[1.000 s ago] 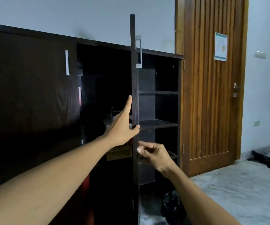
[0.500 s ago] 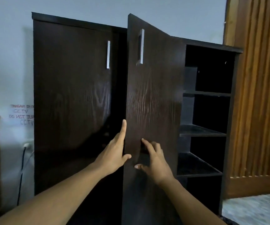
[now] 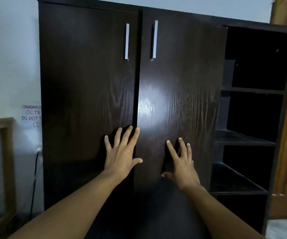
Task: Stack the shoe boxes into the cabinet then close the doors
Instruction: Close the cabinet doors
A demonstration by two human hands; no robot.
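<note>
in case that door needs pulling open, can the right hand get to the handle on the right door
Probably yes. The right hand lies flat on the right door, and the handle sits higher up on the same face, with only bare door between them.

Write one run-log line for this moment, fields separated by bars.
left hand: flat on left door | right hand: flat on right door | state: both look shut

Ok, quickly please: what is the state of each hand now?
Left hand: open, fingers spread flat on the dark brown wooden left cabinet door.
Right hand: open, fingers spread on the dark brown wooden right cabinet door.
</note>
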